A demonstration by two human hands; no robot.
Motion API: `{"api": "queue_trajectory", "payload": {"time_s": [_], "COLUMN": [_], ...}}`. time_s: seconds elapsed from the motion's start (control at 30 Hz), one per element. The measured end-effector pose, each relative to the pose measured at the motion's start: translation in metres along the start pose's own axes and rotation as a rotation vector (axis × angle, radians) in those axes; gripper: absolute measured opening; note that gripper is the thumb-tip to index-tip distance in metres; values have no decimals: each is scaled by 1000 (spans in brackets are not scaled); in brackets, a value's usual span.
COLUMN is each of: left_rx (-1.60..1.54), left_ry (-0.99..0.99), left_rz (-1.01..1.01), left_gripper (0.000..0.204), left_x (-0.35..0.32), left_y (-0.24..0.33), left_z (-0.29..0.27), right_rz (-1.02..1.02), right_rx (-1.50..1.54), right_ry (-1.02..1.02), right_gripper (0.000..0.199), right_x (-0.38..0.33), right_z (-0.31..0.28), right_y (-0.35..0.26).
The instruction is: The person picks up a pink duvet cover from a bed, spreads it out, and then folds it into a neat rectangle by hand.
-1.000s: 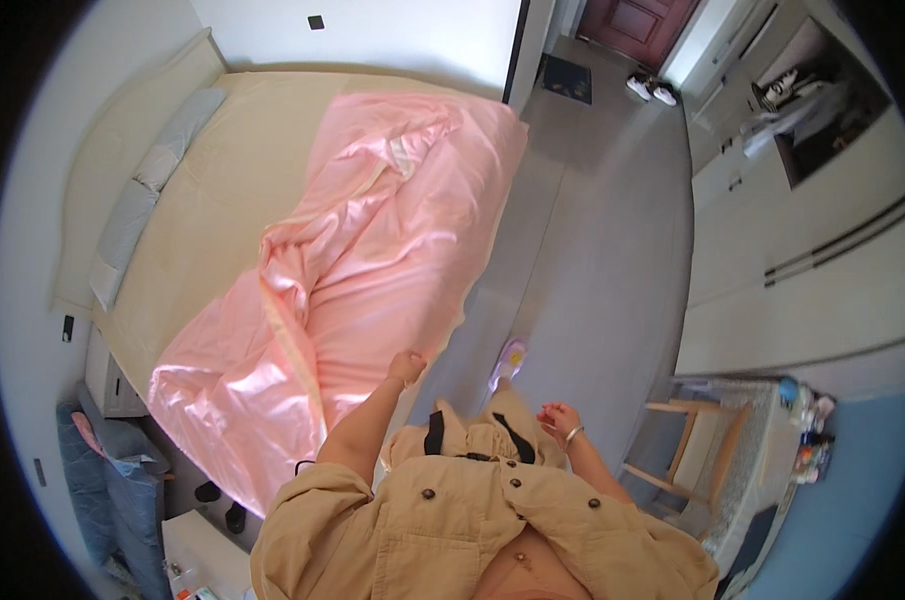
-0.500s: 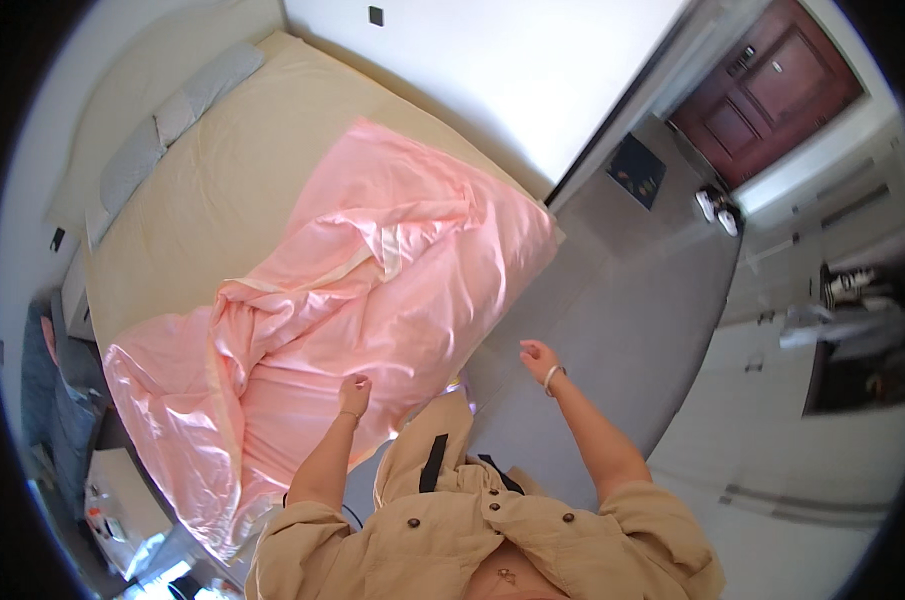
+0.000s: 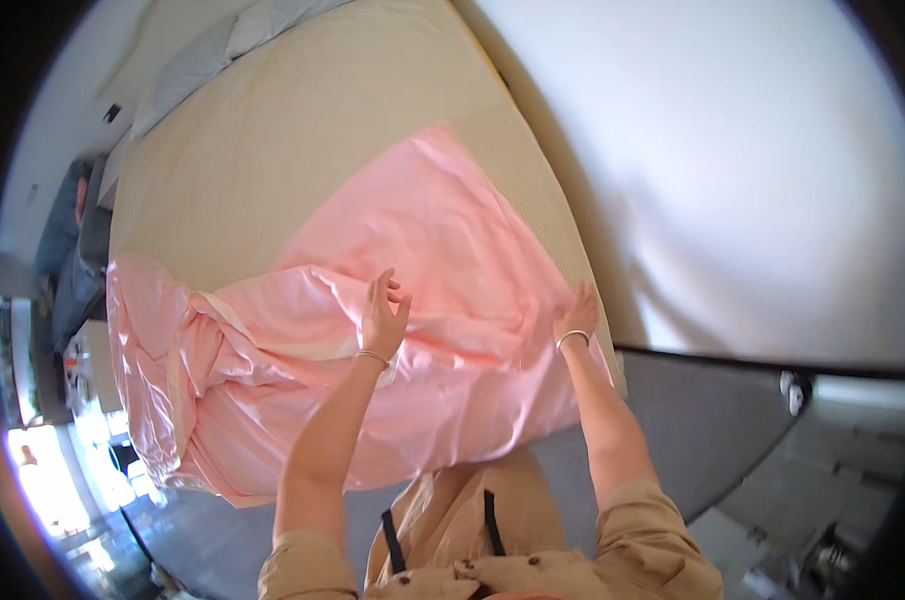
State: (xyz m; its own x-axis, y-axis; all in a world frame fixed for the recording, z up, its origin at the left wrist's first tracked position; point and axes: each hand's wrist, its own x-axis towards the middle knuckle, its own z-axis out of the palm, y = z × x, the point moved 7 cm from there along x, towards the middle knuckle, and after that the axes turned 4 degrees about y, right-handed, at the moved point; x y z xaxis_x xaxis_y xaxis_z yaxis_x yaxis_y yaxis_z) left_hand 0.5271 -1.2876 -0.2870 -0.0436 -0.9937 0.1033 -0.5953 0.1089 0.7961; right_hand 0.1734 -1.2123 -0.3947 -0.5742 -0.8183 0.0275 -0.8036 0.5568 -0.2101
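A shiny pink quilt cover (image 3: 452, 230) lies rumpled over the near part of the bed, with a pale trim along its folds. My left hand (image 3: 384, 312) is over the middle of it, fingers parted and nothing held; whether it touches the fabric I cannot tell. My right hand (image 3: 576, 312) is at the cover's right edge, with its fingers stretched out over the cloth and the bed's side. Beneath the cover, a beige fitted sheet (image 3: 302, 120) spreads over the mattress.
Grey pillows (image 3: 197, 75) rest at the far left, by the headboard. A white wall (image 3: 752, 180) runs along the bed's right side. Grey floor (image 3: 692, 410) lies to the right, with shoes (image 3: 794, 392) farther off. A cluttered white table (image 3: 97, 365) stands at the left.
My view has turned right and come closer to the bed's right side. Both hands have moved forward over the pink cover, the right one from above the floor to the cover's edge.
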Motion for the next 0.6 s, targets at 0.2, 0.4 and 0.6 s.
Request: {"api": "queue_trajectory", "payload": {"time_s": [0.2, 0.4, 0.6], "left_rx": [195, 215, 175], "left_ry": [80, 252, 285], "left_rz": [-109, -2, -137], "left_gripper": [44, 55, 59], "left_x": [137, 261, 323], "left_y": [-47, -95, -161], "left_z": [40, 80, 119], "right_rz": [196, 161, 157], "right_rx": [39, -61, -99], "right_ry": [94, 124, 92], "right_gripper": [64, 66, 70], "right_x": [76, 79, 91], "right_z": [48, 58, 72], "right_y": [-17, -33, -37]}}
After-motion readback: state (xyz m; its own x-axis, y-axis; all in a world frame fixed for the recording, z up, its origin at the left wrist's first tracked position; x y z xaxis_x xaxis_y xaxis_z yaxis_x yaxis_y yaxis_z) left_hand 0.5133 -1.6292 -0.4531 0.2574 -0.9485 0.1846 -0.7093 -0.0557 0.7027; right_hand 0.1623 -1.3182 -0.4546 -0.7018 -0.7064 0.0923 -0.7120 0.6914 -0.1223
